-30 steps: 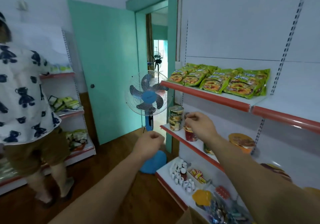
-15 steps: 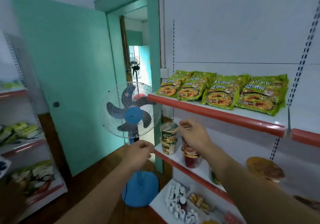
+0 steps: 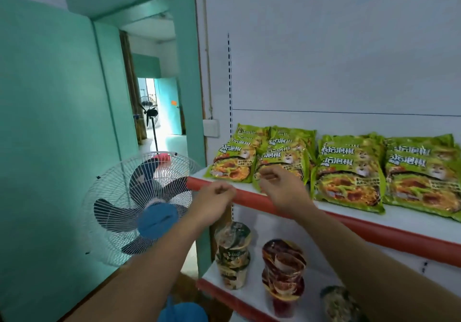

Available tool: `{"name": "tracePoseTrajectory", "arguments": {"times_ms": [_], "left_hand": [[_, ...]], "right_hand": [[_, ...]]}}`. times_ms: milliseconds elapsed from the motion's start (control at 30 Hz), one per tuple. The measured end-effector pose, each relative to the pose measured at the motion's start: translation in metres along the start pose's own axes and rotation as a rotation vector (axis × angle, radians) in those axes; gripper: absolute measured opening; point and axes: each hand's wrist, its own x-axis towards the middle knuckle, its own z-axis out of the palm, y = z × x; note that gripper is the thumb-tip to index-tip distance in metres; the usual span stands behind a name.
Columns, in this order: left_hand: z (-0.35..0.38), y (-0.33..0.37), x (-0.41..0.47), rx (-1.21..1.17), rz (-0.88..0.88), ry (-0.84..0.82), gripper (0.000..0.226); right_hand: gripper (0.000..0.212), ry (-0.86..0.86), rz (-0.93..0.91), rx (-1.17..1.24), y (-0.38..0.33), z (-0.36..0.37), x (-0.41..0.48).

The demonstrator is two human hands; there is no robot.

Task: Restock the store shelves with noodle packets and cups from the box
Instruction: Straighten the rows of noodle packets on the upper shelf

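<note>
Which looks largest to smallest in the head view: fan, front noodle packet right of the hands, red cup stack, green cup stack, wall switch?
1. fan
2. noodle packet
3. red cup stack and green cup stack: they look alike, and the red one stands nearer, so unranked
4. wall switch
</note>
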Motion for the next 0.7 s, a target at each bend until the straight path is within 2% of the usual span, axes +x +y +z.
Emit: {"name": "tracePoseTrajectory", "arguments": {"times_ms": [167,300,433,500,567,700], "left_hand": [[-0.008,-0.01,0.111,-0.098,0.154,-0.103,0.01],[-0.019,-0.028,0.189,-0.198,0.263,-0.088,0.008],[-0.021,-0.042,0.244,-0.09,0.405,-0.037,0.026],[-0.017,-0.05,0.26,-0.006,0.474,-0.021,0.035],[-0.011,-0.058,0.274,0.016,0.469,-0.068,0.043],[-0.007,-0.067,0.286,-0.059,0.363,-0.163,0.063]], "right_hand": [[0.023,0.154,0.059,0.01,-0.004,0.029,0.065],[0.022,0.268,0.108,-0.011,-0.01,0.04,0.118],[0.021,0.319,0.149,-0.097,-0.011,0.049,0.154],[0.024,0.315,0.16,-0.155,-0.008,0.053,0.165],[0.035,0.281,0.153,-0.259,-0.006,0.054,0.172],[0.071,0.031,0.15,-0.523,-0.004,0.055,0.184]]}}
